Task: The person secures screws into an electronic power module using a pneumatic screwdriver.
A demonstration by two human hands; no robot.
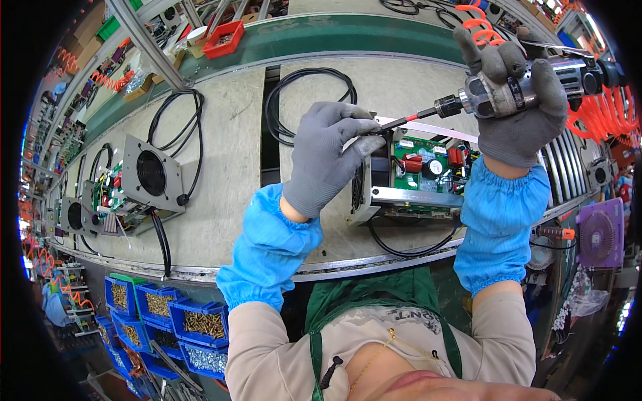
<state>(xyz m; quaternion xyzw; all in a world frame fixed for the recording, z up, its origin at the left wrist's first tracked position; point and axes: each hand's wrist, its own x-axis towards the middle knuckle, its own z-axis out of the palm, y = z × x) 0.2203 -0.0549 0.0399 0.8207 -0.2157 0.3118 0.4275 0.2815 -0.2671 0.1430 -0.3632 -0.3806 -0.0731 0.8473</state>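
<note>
Gloved right hand point(518, 130) wraps around a power screwdriver point(477, 97); the left hand point(324, 157), partly curled, brings thumb and forefinger close together at the bit's tip, their grip unclear; the open-framed unit point(414, 196) sits below, on the workbench point(227, 160)
</note>
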